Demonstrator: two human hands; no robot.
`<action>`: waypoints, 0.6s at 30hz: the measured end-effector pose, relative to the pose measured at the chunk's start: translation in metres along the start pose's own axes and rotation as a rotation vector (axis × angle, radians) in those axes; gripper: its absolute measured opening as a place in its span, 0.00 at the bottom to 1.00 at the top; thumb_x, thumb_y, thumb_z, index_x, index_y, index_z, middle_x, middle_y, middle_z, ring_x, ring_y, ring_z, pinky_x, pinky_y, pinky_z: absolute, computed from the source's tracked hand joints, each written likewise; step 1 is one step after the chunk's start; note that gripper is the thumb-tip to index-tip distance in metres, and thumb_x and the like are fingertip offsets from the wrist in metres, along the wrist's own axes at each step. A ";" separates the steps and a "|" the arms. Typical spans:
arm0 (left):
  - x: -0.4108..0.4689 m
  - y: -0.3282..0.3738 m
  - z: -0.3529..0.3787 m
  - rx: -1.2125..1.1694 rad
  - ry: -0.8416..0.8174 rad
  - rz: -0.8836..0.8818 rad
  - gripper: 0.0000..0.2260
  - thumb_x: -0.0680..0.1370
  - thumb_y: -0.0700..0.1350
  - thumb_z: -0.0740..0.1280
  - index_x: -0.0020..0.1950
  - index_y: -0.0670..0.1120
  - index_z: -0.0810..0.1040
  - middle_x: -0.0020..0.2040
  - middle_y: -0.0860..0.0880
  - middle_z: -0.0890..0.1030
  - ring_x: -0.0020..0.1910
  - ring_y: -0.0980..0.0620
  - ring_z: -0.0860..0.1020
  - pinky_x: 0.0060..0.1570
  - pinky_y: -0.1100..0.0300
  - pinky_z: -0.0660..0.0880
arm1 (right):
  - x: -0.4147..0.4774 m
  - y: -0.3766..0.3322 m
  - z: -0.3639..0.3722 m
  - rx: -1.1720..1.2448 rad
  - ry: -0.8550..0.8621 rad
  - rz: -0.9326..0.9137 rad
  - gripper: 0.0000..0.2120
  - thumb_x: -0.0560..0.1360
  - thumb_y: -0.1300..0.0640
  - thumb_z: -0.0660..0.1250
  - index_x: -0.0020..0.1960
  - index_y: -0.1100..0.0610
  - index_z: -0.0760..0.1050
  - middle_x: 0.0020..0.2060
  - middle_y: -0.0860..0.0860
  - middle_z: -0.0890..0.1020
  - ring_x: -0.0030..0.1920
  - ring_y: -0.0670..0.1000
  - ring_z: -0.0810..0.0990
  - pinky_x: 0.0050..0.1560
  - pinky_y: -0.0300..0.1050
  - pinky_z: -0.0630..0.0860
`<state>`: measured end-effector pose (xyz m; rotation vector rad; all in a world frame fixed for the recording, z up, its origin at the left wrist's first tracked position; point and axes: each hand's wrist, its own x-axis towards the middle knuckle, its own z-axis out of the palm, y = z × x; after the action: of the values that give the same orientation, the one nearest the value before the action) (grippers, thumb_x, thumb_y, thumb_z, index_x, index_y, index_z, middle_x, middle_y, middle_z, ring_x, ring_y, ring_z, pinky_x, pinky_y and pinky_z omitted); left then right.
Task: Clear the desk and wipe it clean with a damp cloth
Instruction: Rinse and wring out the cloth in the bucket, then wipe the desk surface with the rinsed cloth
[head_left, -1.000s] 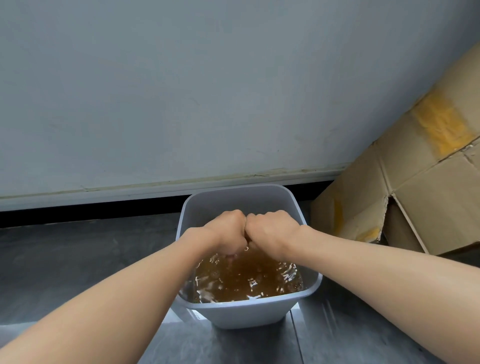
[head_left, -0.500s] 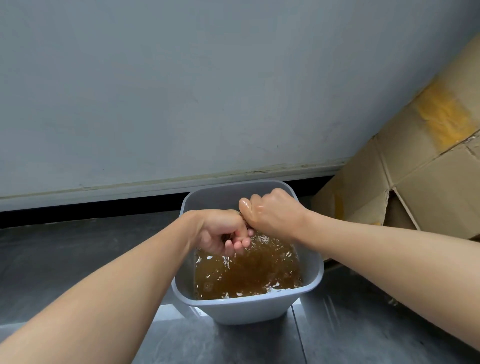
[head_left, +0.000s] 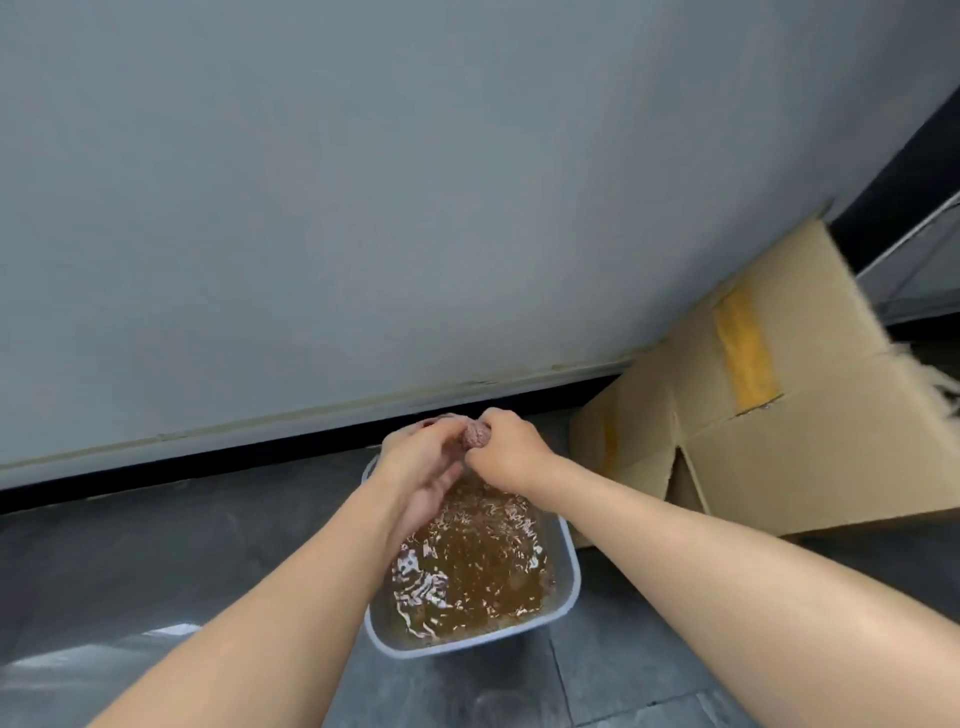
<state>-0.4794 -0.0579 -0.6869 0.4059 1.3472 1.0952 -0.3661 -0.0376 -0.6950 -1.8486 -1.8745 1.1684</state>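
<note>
Cardboard box (head_left: 779, 415) is leaning right of the grey bin (head_left: 467, 644) holding brown water (head_left: 467, 561). Left hand (head_left: 415, 467) and right hand (head_left: 511, 457) are meeting above the bin's far rim, fingers of both curling tight around the cloth (head_left: 475, 435). Wringing well is likely calling for opposite twists, drips falling inside the bin. Only a bunched knob is showing; its long axis seems to be running hand to hand.

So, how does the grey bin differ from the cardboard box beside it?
The grey bin is open on top and holds brown water; the cardboard box shows no contents. The bin is smooth with rounded corners; the box is creased, with yellow tape. Both stand on the dark floor near the wall.
</note>
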 end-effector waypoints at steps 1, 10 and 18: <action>-0.020 0.017 0.008 -0.003 0.004 0.004 0.04 0.77 0.33 0.69 0.51 0.36 0.81 0.38 0.44 0.83 0.25 0.57 0.77 0.33 0.61 0.78 | -0.014 -0.019 -0.017 0.062 0.000 0.017 0.10 0.74 0.58 0.67 0.55 0.58 0.76 0.50 0.56 0.81 0.52 0.58 0.80 0.50 0.50 0.77; -0.208 0.230 0.135 0.026 -0.132 0.047 0.04 0.81 0.40 0.66 0.49 0.48 0.77 0.45 0.45 0.83 0.45 0.48 0.82 0.43 0.55 0.78 | -0.170 -0.190 -0.239 0.548 0.149 0.183 0.19 0.80 0.45 0.62 0.50 0.60 0.81 0.48 0.54 0.85 0.52 0.52 0.82 0.58 0.52 0.77; -0.371 0.325 0.284 0.278 -0.503 0.016 0.10 0.81 0.39 0.66 0.62 0.39 0.76 0.55 0.36 0.82 0.52 0.43 0.83 0.59 0.46 0.78 | -0.319 -0.231 -0.426 0.571 0.525 0.321 0.22 0.74 0.40 0.61 0.54 0.54 0.83 0.50 0.53 0.85 0.54 0.55 0.82 0.57 0.54 0.79</action>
<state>-0.2944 -0.1057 -0.1505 0.8380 1.0430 0.7483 -0.1920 -0.1512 -0.1536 -1.8951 -0.8752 1.0239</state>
